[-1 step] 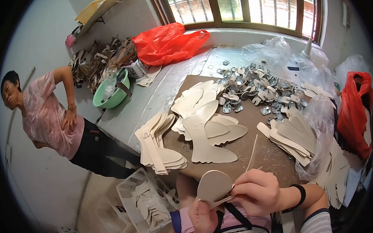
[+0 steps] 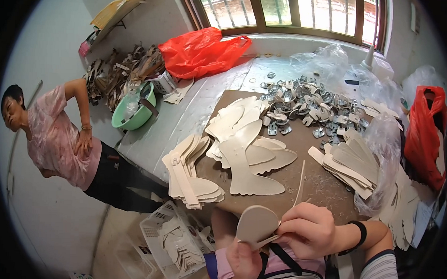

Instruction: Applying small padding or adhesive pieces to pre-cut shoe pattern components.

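Over my lap, low in the view, I hold a cream shoe-upper piece [image 2: 258, 223] with a rounded end. My left hand [image 2: 243, 263] is closed on its lower edge, the thumb laid against its face. My right hand [image 2: 309, 231] pinches at the right side of the same piece; its fingertips are partly hidden. A thin pale strip [image 2: 301, 181] stands up just beyond the right hand; whether it joins the piece I cannot tell. Ahead on the brown work board [image 2: 325, 192] lie cream cut pieces [image 2: 247, 160] and a smaller stack of them [image 2: 188, 172] to the left.
Metal buckles with pale straps [image 2: 308, 105] are heaped at the back. More straps [image 2: 348, 161] lie right, beside clear plastic and a red bag [image 2: 425, 136]. A white basket [image 2: 165, 245] of pieces stands low left. A green basin [image 2: 136, 114] and another person [image 2: 66, 139] are further left.
The thin pale strip has shifted slightly to the left. Both hands keep their hold on the cream piece, almost unmoved.
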Tool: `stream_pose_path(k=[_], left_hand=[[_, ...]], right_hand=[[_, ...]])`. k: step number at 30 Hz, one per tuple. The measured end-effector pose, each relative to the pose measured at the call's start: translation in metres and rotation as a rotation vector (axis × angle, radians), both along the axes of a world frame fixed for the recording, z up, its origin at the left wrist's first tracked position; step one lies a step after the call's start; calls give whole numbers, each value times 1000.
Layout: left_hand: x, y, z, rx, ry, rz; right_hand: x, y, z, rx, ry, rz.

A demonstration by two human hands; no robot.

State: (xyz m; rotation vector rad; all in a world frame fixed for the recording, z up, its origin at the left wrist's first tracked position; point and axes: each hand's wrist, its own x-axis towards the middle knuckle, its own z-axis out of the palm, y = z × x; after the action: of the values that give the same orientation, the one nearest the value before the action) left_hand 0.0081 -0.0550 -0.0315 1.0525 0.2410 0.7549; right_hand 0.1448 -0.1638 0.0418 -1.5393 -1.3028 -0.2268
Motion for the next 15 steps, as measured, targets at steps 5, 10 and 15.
stream_pose_path(k=[5,10,15], left_hand=[[9,17,22,351,-75,-72],[4,28,39,586,8,-145],[4,4,39,394,4,111]], right_hand=[[-4,1,-5,18,199,28],[9,5,5,9,37,74],[-4,2,-10,20,377,252]])
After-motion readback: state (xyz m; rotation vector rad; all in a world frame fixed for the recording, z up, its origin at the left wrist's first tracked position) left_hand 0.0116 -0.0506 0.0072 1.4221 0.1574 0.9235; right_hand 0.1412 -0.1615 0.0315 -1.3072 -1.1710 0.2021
